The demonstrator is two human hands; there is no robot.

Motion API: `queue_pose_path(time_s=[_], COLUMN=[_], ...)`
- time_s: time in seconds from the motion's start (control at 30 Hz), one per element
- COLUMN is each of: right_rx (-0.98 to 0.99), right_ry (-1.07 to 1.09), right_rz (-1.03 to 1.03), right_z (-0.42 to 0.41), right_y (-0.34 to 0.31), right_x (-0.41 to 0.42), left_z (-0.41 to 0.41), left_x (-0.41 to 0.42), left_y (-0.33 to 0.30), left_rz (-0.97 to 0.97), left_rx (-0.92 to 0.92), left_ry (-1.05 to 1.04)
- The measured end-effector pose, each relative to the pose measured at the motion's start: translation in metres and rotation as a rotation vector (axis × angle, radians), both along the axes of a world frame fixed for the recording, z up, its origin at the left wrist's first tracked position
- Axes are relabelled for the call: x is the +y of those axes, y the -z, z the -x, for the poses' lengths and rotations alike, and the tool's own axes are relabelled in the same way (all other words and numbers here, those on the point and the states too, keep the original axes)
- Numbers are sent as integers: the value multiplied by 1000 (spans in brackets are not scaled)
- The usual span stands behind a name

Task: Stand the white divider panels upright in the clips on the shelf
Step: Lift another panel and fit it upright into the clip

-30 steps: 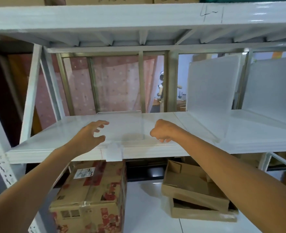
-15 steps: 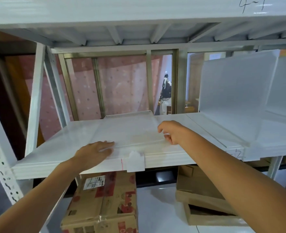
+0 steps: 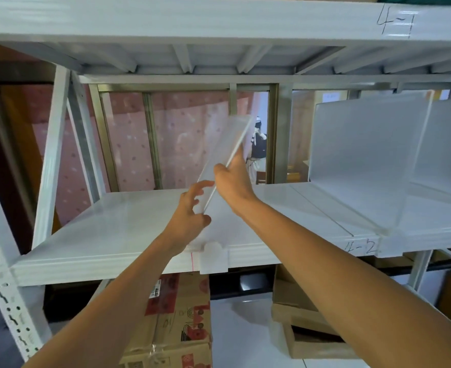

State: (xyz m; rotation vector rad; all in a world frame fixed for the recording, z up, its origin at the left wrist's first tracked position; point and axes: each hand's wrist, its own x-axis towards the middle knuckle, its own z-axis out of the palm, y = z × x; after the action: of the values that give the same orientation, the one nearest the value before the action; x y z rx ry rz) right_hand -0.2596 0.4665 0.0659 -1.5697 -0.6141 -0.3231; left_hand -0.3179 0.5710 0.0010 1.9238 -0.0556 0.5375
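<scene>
1. One translucent white plastic divider panel [image 3: 228, 146] tilts above the white metal shelf [image 3: 107, 235], right hand [image 3: 235, 184] pinching its edge, left hand [image 3: 190, 216] touching its lower end with loose fingers.
2. White plastic clip [image 3: 213, 257] sits on the front lip below.
3. Upright white divider panel [image 3: 365, 160] stands rightward, apart.

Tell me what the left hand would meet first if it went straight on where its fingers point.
The tilted divider panel, almost at once: the left hand points up and right at its lower part, just below the right hand gripping it. Whether they touch is unclear.
</scene>
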Motion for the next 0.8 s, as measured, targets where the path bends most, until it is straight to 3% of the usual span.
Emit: queue_pose_path(time_s=[0.1, 0.37, 0.8], right_rx=[-82, -168, -135], right_ry=[-6, 12, -17], right_rz=[127, 277, 292], right_z=[8, 18, 18], right_y=[-20, -46, -47], right_x=[-1, -10, -10], left_z=[-2, -11, -9], left_x=[-7, -18, -12], left_y=[-9, -20, -21], left_rz=[99, 123, 85], left_rx=[-18, -39, -7], left_ry=[89, 120, 116])
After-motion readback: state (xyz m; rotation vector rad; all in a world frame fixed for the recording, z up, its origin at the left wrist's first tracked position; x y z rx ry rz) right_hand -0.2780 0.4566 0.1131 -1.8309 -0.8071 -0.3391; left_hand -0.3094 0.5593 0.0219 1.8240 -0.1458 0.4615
